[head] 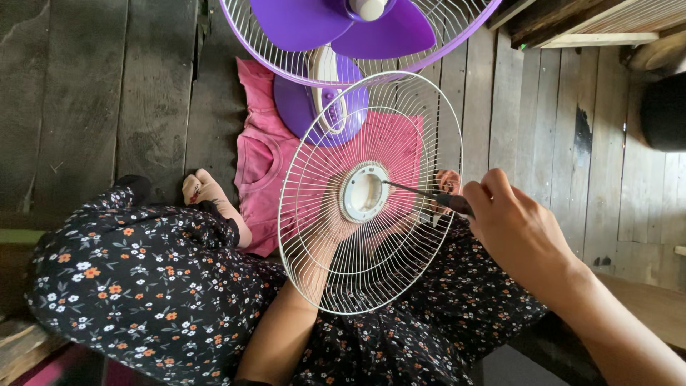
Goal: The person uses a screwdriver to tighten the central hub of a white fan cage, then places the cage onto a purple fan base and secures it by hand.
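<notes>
Right hand [516,227]: clenched round dark handle of a screwdriver [421,193]; thin shaft runs left, tip at edge of the grille's centre ring.
Left hand [336,227]: behind the wire grille, seen thru the wires only; seems to support it from back near centre, exact grip can't tell.
Grille [421,129]: round white wire fan guard w/ white plastic hub ring [364,193] in middle; held up over lap, tilted toward camera, between the two hands.
Fan [371,32]: purple, stands on floor just beyond grille; purple blades, white hub cap, rear guard w/ purple rim on it; purple base w/ white neck below, partly behind grille.
Cloth [261,157]: pink garment spread on floor under fan base.
Lap: person sits, dark floral fabric [143,264] over both legs; bare foot [204,189] pokes out at left, beside pink cloth.
Floor [107,93]: dark worn wood planks.
Top right: edge of wooden frame [593,28], dark round object [664,111] below it, well apart from hands.
</notes>
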